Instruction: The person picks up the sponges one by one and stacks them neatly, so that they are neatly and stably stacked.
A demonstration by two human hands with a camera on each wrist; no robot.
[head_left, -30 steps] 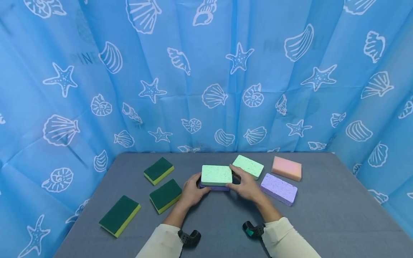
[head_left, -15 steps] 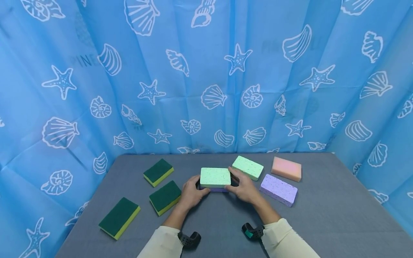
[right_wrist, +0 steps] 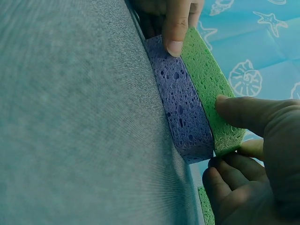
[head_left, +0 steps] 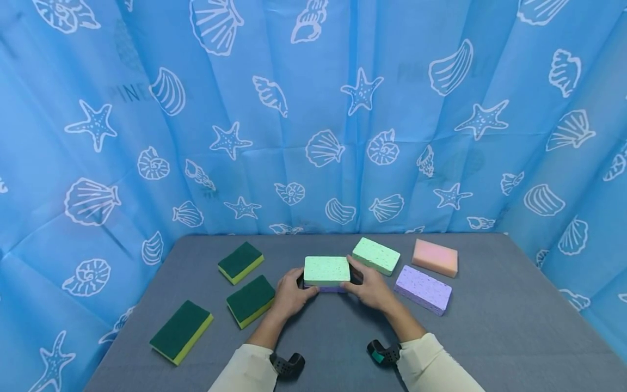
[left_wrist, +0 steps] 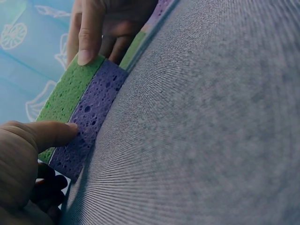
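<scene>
Between fingers [left_wrist: 56,133], two stacked sponges [head_left: 326,272]

The upper green sponge [head_left: 326,269] mostly hides the lower purple sponge [head_left: 331,289] (head view).

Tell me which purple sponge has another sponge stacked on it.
The pitted purple rectangular sponge between the left hand and right hand: a pale green rectangular sponge rests on it. The other purple sponge, farther right, has its top bare.
</scene>
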